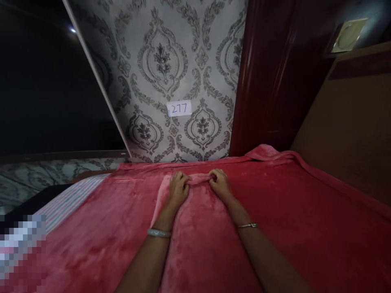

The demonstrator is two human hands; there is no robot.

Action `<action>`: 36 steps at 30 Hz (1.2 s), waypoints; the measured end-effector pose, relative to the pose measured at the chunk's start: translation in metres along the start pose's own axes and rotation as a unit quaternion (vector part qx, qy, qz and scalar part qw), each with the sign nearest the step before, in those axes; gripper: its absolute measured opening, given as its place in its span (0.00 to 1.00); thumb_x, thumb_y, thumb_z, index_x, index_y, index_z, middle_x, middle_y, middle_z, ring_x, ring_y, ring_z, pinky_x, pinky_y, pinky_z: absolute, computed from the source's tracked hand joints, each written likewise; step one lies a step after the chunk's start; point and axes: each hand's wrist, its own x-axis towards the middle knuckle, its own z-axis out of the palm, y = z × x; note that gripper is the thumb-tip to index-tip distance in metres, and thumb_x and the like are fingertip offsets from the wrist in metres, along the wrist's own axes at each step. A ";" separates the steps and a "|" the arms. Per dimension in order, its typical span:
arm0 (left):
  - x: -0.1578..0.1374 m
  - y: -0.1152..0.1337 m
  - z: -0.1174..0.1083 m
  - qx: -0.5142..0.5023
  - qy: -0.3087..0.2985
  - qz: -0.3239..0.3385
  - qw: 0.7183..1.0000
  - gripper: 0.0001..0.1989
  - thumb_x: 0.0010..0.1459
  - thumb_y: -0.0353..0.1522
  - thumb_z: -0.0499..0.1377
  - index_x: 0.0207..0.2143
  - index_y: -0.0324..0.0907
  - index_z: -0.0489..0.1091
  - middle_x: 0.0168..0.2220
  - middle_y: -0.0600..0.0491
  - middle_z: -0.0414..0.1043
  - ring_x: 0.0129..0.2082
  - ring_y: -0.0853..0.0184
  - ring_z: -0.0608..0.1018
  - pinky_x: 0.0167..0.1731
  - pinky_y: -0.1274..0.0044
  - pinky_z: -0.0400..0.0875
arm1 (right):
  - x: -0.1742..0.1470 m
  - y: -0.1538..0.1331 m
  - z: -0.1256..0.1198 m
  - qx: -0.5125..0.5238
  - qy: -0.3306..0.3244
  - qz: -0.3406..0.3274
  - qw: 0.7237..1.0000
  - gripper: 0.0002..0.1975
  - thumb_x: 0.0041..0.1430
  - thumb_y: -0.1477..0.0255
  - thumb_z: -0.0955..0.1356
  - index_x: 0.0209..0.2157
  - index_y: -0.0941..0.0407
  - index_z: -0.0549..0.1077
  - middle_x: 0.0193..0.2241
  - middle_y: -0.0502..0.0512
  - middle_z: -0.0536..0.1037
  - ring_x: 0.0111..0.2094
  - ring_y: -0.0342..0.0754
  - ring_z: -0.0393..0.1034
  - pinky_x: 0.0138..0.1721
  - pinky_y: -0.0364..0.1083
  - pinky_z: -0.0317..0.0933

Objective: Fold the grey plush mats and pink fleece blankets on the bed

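A plush red blanket (293, 211) lies spread out before me, with a folded or raised strip running down its middle. Near the far edge, my left hand (179, 185) is closed, pinching the hem of this strip. My right hand (220, 183) grips the same hem a short way to the right. Between both hands the edge is bunched into a short, thick roll. A pale bangle circles my left wrist and a thin metal bracelet my right one.
A striped cloth (73, 195) shows beside the blanket on the left. Behind stands a wall with patterned wallpaper (161, 61) and a paper label (179, 108) reading 277. A large dark screen (55, 89) is at left, a dark red wooden panel (269, 73) and brown board (351, 122) at right.
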 end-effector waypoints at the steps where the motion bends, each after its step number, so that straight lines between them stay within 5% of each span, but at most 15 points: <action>1: 0.000 0.000 0.000 0.002 -0.001 0.007 1.000 0.16 0.50 0.19 0.55 0.35 0.45 0.74 0.37 0.52 0.71 0.42 0.61 0.73 0.43 0.69 0.64 | 0.000 0.000 0.000 0.000 -0.002 -0.003 1.000 0.10 0.46 0.80 0.63 0.28 0.53 0.71 0.30 0.52 0.73 0.36 0.52 0.65 0.41 0.48 0.57; 11: -0.002 0.005 -0.001 0.028 -0.030 0.091 0.995 0.13 0.47 0.17 0.54 0.28 0.43 0.68 0.35 0.51 0.67 0.39 0.61 0.69 0.38 0.70 0.61 | -0.019 -0.003 -0.014 0.001 -0.035 -0.055 0.998 0.10 0.46 0.83 0.63 0.26 0.53 0.70 0.30 0.53 0.73 0.39 0.51 0.65 0.45 0.49 0.57; 23: -0.004 0.008 -0.003 0.035 -0.056 0.046 0.997 0.12 0.47 0.19 0.54 0.28 0.44 0.69 0.34 0.50 0.69 0.41 0.60 0.71 0.41 0.69 0.64 | -0.027 -0.008 -0.019 -0.016 -0.022 -0.039 0.999 0.09 0.49 0.81 0.63 0.27 0.53 0.70 0.30 0.55 0.72 0.39 0.53 0.65 0.45 0.50 0.60; 25: -0.003 0.010 -0.005 0.054 -0.034 0.033 0.997 0.12 0.49 0.20 0.56 0.31 0.44 0.72 0.37 0.48 0.71 0.43 0.58 0.72 0.44 0.67 0.65 | -0.028 -0.008 -0.020 -0.018 -0.006 -0.032 0.999 0.10 0.49 0.81 0.63 0.31 0.54 0.71 0.35 0.57 0.73 0.42 0.54 0.65 0.47 0.52 0.60; 30: -0.001 0.015 -0.015 0.105 0.136 -0.065 0.983 0.14 0.60 0.26 0.54 0.47 0.40 0.73 0.50 0.39 0.69 0.52 0.53 0.70 0.52 0.61 0.64 | -0.030 -0.010 -0.030 -0.045 0.089 0.006 0.995 0.10 0.57 0.76 0.62 0.39 0.55 0.73 0.41 0.61 0.74 0.47 0.56 0.64 0.53 0.55 0.60; 34: -0.001 0.018 -0.014 0.095 -0.015 0.011 0.995 0.12 0.61 0.29 0.55 0.45 0.42 0.75 0.47 0.43 0.74 0.49 0.55 0.73 0.51 0.64 0.67 | -0.031 -0.016 -0.029 -0.072 -0.036 -0.022 0.997 0.15 0.62 0.72 0.62 0.47 0.56 0.76 0.51 0.62 0.75 0.55 0.55 0.64 0.59 0.55 0.57; 36: -0.002 0.019 -0.009 0.120 -0.090 0.006 0.989 0.16 0.62 0.32 0.55 0.50 0.43 0.74 0.53 0.43 0.74 0.55 0.53 0.72 0.55 0.60 0.64 | -0.032 -0.017 -0.024 -0.117 -0.114 0.025 0.986 0.22 0.64 0.70 0.63 0.57 0.56 0.72 0.61 0.62 0.69 0.64 0.57 0.57 0.64 0.58 0.51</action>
